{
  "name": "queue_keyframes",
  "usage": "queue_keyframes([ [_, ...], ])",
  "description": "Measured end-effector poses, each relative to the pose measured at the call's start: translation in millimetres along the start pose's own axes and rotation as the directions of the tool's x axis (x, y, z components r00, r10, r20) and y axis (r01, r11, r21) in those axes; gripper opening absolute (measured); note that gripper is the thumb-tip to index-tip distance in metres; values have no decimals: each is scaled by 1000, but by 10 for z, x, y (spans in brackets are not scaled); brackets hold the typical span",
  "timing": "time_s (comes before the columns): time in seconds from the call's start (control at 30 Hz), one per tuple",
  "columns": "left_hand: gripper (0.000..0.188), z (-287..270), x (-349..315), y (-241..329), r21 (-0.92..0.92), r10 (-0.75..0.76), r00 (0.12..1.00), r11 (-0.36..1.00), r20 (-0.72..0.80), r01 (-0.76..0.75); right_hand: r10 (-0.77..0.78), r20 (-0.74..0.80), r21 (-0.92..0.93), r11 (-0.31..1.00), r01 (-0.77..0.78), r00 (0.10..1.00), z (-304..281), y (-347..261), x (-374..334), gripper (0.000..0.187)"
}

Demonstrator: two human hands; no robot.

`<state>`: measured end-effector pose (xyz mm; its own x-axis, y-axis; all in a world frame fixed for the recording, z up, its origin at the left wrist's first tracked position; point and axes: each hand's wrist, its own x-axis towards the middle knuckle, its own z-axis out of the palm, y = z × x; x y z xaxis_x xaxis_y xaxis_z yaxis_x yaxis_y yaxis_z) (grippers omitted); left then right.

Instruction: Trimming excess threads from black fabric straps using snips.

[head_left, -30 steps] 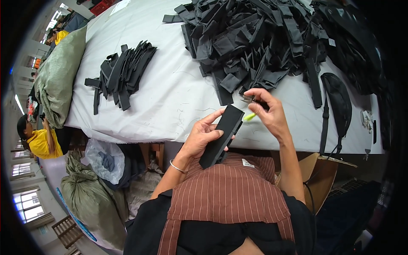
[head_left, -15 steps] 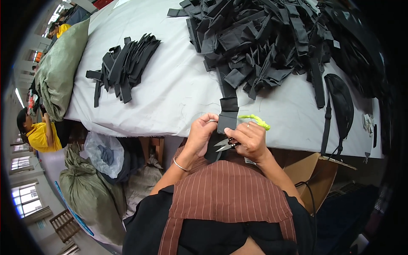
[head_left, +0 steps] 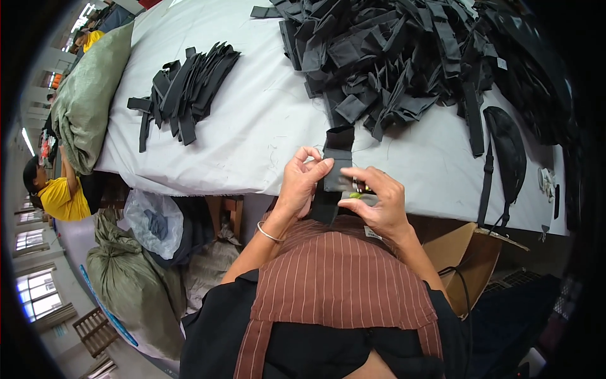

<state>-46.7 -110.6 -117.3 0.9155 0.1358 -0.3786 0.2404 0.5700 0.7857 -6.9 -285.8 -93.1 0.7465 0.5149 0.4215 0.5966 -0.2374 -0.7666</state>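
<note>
My left hand [head_left: 304,180] pinches the left edge of a black fabric strip [head_left: 339,165] between thumb and fingers at the table's near edge. The strip is folded, with its lower end hanging towards my lap. Just right of it, my right hand [head_left: 380,201] has its thumb and forefinger apart, the fingertips blurred beside the fabric. Small scissors [head_left: 360,186] with a yellow-green cord are tucked inside that hand; their blades are hidden.
A large heap of black strips [head_left: 379,57] covers the table's far middle and right. A smaller bundle [head_left: 186,95] lies left. A black pouch [head_left: 505,161] rests at right. Sacks [head_left: 136,271] and an open carton [head_left: 464,262] stand below the edge. A person in yellow [head_left: 63,192] is at far left.
The scissors' blades, pointing left below the strip before, have gone out of sight in my right hand. Its thumb and forefinger have spread. My left hand has moved slightly up along the strip.
</note>
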Motion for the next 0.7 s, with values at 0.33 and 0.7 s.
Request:
queue_keyframes([
  [0.33,21,73,1,-52,-29,177,982,983,-57,-179,162,-23,-157,974,-164,986,37,-138,-79,17],
  [0.7,21,94,-8,-50,-52,162,985,985,-66,-165,106,-1,-255,962,-103,994,38,-161,-81,15],
])
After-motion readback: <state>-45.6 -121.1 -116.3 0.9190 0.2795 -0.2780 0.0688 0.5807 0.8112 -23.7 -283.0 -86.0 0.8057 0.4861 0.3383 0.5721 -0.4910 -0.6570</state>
